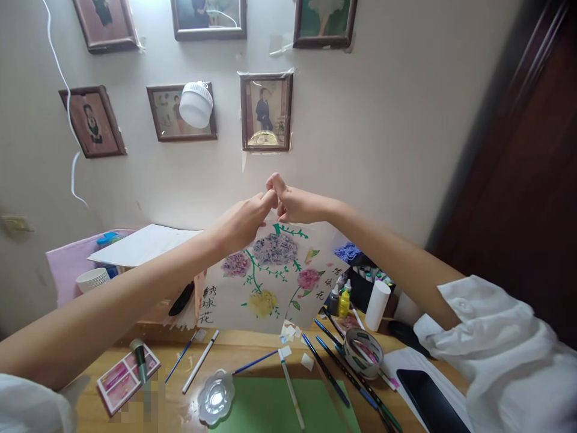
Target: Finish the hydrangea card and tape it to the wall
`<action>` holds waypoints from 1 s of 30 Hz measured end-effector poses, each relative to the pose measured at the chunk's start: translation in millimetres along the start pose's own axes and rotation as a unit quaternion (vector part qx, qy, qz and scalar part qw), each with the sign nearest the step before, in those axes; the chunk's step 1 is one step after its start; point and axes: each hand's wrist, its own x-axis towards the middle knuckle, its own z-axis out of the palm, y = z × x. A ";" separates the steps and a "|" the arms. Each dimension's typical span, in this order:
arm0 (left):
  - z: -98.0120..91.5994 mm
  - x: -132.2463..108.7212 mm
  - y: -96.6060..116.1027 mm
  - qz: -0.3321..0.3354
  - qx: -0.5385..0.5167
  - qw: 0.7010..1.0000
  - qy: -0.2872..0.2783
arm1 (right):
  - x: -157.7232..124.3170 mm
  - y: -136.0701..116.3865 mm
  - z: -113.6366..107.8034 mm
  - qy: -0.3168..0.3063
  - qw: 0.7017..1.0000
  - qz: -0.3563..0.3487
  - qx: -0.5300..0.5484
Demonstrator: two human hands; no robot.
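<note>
A flower painting on a white sheet stands upright in front of me, with purple, pink and yellow blooms, green vines and black Chinese characters down both sides. My left hand is closed in a pinch at the middle of its top edge. Right beside it, touching or nearly so, my right hand is closed too, its fingers bent above the same edge. A whitish bit of the sheet shows between the two hands. The fingertips are partly hidden, so the exact grip is hard to see.
On the wooden desk lie a pink palette, a clear flower-shaped dish, green paper, several brushes, a tape roll and a black phone. Paint bottles stand behind. A white bulb hangs before framed photos.
</note>
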 end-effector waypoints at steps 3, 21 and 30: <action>1.2 1.2 -0.8 -0.026 0.027 0.999 -0.021 | -0.6 -1.2 5.8 0.002 1.000 0.016 0.024; 0.2 5.8 -10.8 -0.084 0.086 0.989 -0.081 | -67.1 34.1 37.7 0.126 0.976 0.101 0.146; -0.6 3.6 -7.2 -0.136 0.084 0.984 -0.078 | -64.7 23.6 17.8 0.096 0.987 0.077 0.101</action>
